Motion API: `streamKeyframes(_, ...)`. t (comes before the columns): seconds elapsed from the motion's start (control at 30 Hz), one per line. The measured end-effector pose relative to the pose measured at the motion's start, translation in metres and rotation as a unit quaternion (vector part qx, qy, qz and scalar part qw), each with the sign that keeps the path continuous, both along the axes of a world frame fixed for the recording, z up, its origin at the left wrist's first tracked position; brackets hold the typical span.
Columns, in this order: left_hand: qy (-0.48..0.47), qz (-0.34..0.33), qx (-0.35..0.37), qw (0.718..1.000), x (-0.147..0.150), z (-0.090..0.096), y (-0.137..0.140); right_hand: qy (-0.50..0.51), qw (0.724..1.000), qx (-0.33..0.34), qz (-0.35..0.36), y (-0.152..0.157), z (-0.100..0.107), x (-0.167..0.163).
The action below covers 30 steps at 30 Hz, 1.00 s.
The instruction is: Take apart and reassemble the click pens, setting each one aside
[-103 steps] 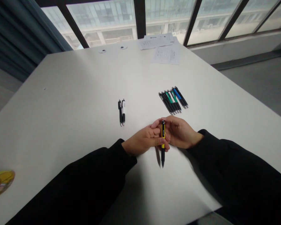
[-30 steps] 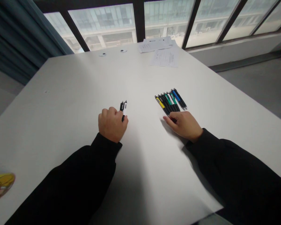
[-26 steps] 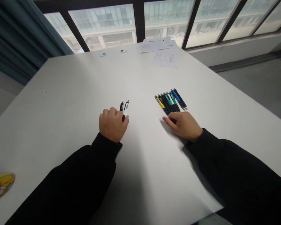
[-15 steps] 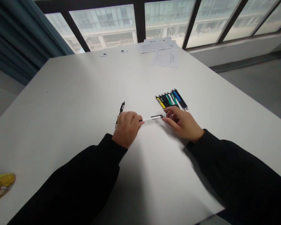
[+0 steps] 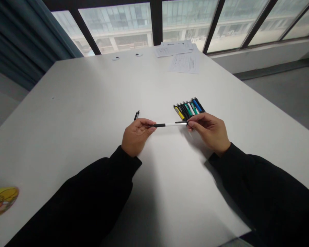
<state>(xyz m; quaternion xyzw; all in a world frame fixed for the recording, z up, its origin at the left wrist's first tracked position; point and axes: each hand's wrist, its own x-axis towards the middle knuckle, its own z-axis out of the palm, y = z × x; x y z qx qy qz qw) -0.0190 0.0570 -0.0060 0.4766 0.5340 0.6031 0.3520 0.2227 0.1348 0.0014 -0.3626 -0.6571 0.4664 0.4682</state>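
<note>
A white pen with a black grip and black clip [image 5: 170,125] is stretched level between my two hands above the table. My left hand [image 5: 137,134] pinches its black grip end between thumb and fingers. At the clip end, the fingertips of my right hand [image 5: 210,131] are closed on it. Just behind my left hand lies a black pen [image 5: 136,115], its lower part hidden by the hand. Beyond my right hand several pens [image 5: 187,108] lie side by side in a row, yellow, black, green, white and blue; the hand covers some of their near ends.
The white table [image 5: 98,92] reaches to the windows. Printed papers [image 5: 184,63] lie at its far edge, near two small round white items [image 5: 115,58]. A yellow patterned object [image 5: 3,200] sits at the left edge of view. A blue-grey curtain [image 5: 28,37] hangs at left.
My left hand has slid back towards the pen's end and turned, baring the black grip. My right hand has shifted slightly right and up, its fingers now closer around the clip end.
</note>
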Motion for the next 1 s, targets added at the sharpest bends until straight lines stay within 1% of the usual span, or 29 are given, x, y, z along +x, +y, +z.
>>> streamKeyframes(0.17,-0.048,0.011,-0.002,0.999,-0.0035,0.0031,0.0023,0.035,0.999,0.021,-0.021,0.0017,-0.0038,0.0016)
streamKeyframes(0.27,-0.056,0.020,-0.003,0.998,-0.0048,0.0025,0.0023,0.019,0.999,0.031,-0.021,0.0007,-0.0044,0.0035)
streamKeyframes(0.43,-0.059,0.031,0.006,0.998,-0.0055,0.0002,0.0024,-0.021,0.998,0.048,0.021,-0.0005,-0.0058,0.0063)
streamKeyframes(0.73,-0.110,0.007,0.029,0.993,-0.0053,-0.0042,0.0042,-0.032,0.997,0.073,0.008,-0.0003,-0.0058,0.0080)
streamKeyframes(0.87,-0.121,-0.005,0.043,0.992,-0.0050,-0.0039,0.0042,-0.029,0.997,0.065,-0.002,0.0006,-0.0068,0.0074)
streamKeyframes(1.0,-0.114,-0.007,0.041,0.993,-0.0047,-0.0038,0.0040,-0.017,0.999,0.050,-0.006,0.0017,-0.0078,0.0075)
